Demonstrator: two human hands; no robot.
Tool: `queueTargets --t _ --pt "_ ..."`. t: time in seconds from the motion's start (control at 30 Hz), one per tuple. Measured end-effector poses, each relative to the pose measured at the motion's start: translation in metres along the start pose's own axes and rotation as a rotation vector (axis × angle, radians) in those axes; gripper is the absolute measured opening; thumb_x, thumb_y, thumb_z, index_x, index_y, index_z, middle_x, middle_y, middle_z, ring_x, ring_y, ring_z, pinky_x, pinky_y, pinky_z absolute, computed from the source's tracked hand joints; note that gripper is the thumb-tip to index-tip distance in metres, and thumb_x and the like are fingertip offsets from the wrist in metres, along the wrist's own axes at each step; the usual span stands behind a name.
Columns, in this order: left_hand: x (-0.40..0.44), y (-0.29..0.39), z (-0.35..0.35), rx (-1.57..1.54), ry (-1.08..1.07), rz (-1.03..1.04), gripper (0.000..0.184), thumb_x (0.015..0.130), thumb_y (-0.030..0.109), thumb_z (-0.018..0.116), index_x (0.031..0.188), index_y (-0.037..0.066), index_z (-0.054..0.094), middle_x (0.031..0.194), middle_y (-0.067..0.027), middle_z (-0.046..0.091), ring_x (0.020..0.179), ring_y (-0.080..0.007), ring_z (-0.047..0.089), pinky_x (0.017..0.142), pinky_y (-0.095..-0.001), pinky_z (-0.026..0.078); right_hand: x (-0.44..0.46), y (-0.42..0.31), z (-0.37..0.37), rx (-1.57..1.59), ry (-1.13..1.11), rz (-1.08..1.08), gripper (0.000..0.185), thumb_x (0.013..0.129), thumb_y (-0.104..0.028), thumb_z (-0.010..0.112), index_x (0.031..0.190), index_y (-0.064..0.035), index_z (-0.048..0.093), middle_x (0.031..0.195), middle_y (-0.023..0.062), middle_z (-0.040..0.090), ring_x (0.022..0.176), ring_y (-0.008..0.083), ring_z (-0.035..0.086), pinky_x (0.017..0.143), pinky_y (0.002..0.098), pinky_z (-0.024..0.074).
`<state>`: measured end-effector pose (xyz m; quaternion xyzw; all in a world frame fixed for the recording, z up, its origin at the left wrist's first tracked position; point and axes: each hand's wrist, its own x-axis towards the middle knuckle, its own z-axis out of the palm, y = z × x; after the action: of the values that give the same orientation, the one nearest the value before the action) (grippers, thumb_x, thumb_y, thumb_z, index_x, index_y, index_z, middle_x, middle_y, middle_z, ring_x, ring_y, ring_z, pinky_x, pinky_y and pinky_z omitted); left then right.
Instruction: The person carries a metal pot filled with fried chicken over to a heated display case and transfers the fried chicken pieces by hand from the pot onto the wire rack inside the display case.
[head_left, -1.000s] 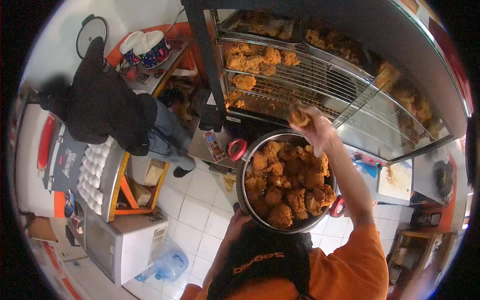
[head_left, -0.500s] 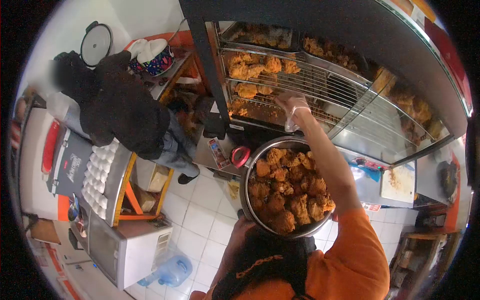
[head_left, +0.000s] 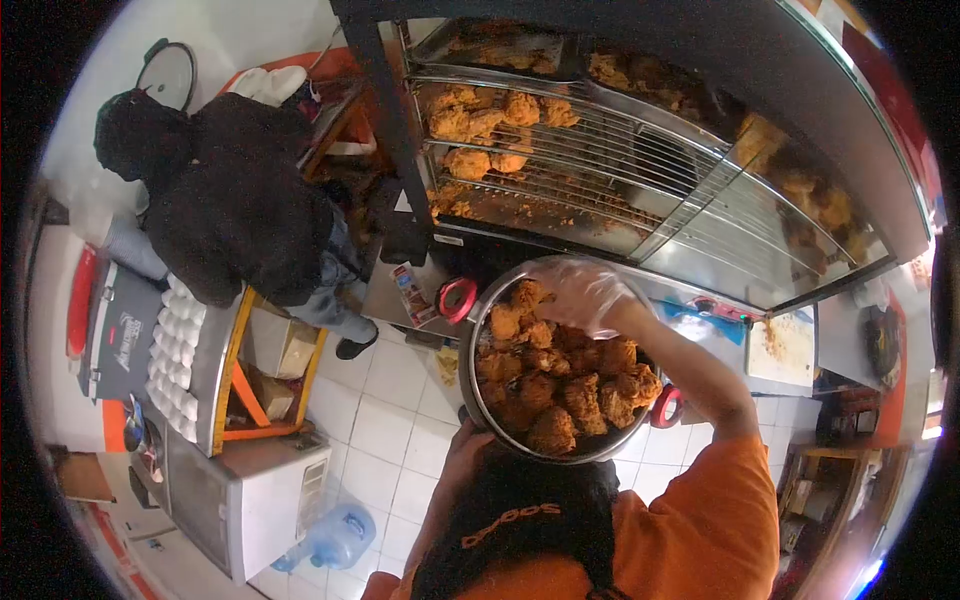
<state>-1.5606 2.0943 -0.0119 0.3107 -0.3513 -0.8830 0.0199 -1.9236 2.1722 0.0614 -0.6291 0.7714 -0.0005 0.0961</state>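
A large round metal pot full of browned fried chicken pieces is in front of me, below the display cabinet. My right hand, in a clear plastic glove, is over the far side of the pot. Its fingers stretch out above the chicken, and their tips are partly blurred. My left hand is bare and holds the pot's near left side, with its fingers mostly hidden by the rim. A pink-red handle sticks out at the pot's left, and another red handle shows at its right.
The glass-fronted cabinet has wire racks with fried chicken at their left end. A person in a dark hooded top stands at left, near several eggs. A cutting board lies at right; a water jug is on the floor.
My right hand has come out of the cabinet, down and back to the pot. The view has shifted slightly. My left hand stays by the pot's near left side.
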Motion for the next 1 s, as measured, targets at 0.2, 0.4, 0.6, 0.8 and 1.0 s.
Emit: queueTargets --t 0.2,0.4,0.6,0.8,1.0 --pt "0.004 -0.011 -0.013 0.011 0.004 0.007 0.054 0.093 0.008 0.057 0.146 -0.001 0.046 0.137 -0.0117 0.06 0.122 -0.0242 0.059 0.105 -0.0365 0.046 0.022 -0.012 0.036 -0.33 0.216 -0.124 0.04 0.099 -0.026 0.054 0.139 -0.0179 0.052 0.107 0.012 0.07 0.095 0.0294 0.07 0.079 0.0369 0.0603" --pt "0.003 -0.014 -0.017 0.065 0.006 0.03 0.053 0.093 0.008 0.055 0.145 0.0 0.047 0.135 -0.0113 0.061 0.12 -0.023 0.059 0.104 -0.0345 0.046 0.001 -0.011 0.018 0.087 -0.045 -0.112 0.043 0.097 -0.044 0.054 0.116 -0.0063 0.062 0.11 0.0202 0.068 0.102 0.0364 0.068 0.087 0.0474 0.0549" --pt "0.004 -0.009 -0.007 -0.008 -0.011 0.023 0.052 0.092 0.008 0.057 0.143 0.0 0.048 0.132 -0.0102 0.062 0.117 -0.023 0.061 0.102 -0.0351 0.048 -0.024 -0.03 0.031 0.152 -0.096 -0.058 0.029 0.093 -0.034 0.06 0.109 -0.0103 0.066 0.116 0.0133 0.067 0.108 0.0338 0.064 0.097 0.0425 0.0512" --pt "0.002 -0.012 -0.012 -0.066 0.001 -0.009 0.056 0.09 0.01 0.064 0.143 0.0 0.048 0.13 -0.0116 0.064 0.115 -0.0242 0.064 0.1 -0.0373 0.052 -0.017 -0.001 0.038 0.657 -0.022 0.051 0.036 0.088 -0.038 0.066 0.104 -0.0065 0.07 0.1 0.0173 0.073 0.095 0.0373 0.069 0.085 0.0458 0.0539" --pt "0.004 -0.015 -0.015 -0.05 -0.009 0.014 0.059 0.089 0.012 0.066 0.144 0.0 0.048 0.13 -0.0122 0.065 0.114 -0.0243 0.065 0.101 -0.0369 0.052 -0.032 0.004 -0.023 0.928 -0.046 0.444 0.031 0.09 -0.029 0.068 0.112 -0.0075 0.07 0.103 0.0139 0.074 0.102 0.0273 0.07 0.091 0.0406 0.0553"
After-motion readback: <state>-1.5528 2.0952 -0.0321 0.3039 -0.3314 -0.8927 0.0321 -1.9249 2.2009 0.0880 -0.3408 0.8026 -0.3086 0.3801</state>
